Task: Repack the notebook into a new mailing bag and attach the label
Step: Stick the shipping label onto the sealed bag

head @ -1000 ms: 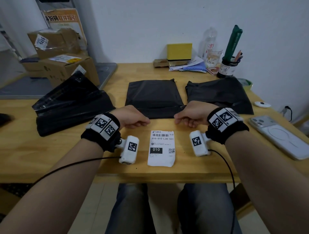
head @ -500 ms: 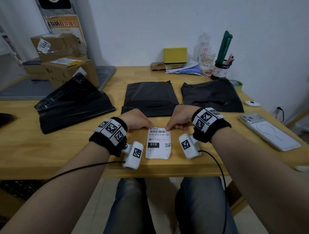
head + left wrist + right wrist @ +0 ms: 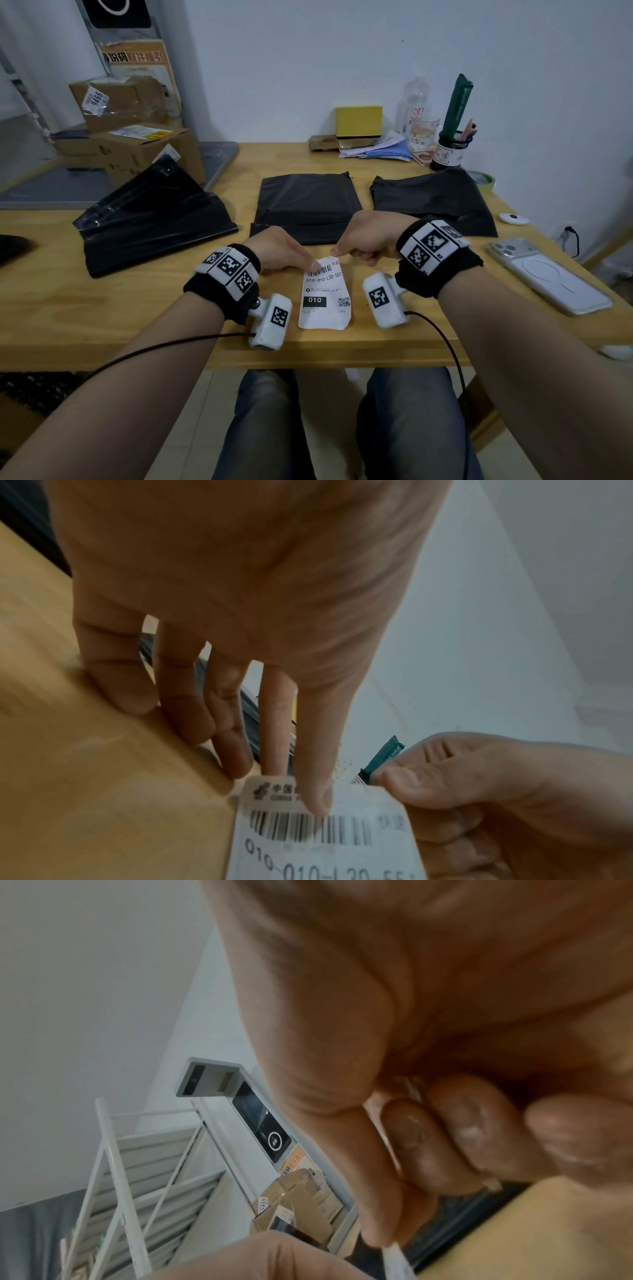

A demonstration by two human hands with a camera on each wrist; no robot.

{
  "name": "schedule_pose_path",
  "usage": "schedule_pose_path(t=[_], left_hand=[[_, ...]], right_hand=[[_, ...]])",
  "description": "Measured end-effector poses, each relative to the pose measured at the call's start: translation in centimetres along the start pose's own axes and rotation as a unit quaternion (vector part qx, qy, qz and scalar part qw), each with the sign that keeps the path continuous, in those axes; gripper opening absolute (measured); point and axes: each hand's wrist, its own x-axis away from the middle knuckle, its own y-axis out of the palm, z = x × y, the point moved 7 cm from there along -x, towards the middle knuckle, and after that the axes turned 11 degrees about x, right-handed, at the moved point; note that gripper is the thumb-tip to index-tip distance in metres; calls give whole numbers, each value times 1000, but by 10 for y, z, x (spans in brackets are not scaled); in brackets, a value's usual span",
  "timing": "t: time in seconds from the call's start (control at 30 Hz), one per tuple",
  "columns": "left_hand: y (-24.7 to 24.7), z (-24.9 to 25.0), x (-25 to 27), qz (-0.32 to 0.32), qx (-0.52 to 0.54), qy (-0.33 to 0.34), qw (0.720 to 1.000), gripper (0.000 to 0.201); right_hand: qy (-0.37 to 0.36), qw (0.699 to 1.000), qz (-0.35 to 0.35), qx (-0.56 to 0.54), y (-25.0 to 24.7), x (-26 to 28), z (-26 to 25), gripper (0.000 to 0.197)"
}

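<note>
A white shipping label (image 3: 323,298) with a barcode and "010" lies near the table's front edge, its top edge lifted and curled. My left hand (image 3: 308,262) pinches the top left corner, thumb (image 3: 315,799) on the barcode side and index finger behind the label (image 3: 325,840). My right hand (image 3: 337,252) pinches the top right corner; the label's edge (image 3: 397,1261) shows below its fingertips in the right wrist view. A flat black mailing bag (image 3: 308,205) lies just beyond my hands, and a second black bag (image 3: 431,202) to its right. No notebook is visible.
A stack of glossy black bags (image 3: 154,219) lies at the left, with cardboard boxes (image 3: 137,150) behind. A phone (image 3: 548,274) lies at the right edge. A yellow box (image 3: 358,120), papers, a bottle and a pen cup (image 3: 448,150) line the wall.
Both hands moved inward from resting fists to the label's top edge and took hold of it. The top of the label has lifted off the table.
</note>
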Motion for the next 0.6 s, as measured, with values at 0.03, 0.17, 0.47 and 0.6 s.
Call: schedule_pose_path(t=[0.03, 0.17, 0.47, 0.6], left_hand=[[-1, 0, 0, 1, 0, 1, 1000, 33], [-3, -3, -1, 5, -1, 1, 1000, 30], [-13, -7, -1, -1, 91, 10, 996, 22], [-34, 1, -2, 44, 165, 34, 985, 22]], right_hand=[[-2, 1000, -1, -4, -1, 2, -3, 30], [-12, 1000, -10, -24, -6, 9, -10, 25], [-27, 998, 25, -48, -18, 15, -6, 27], [-34, 994, 76, -65, -28, 15, -7, 31]])
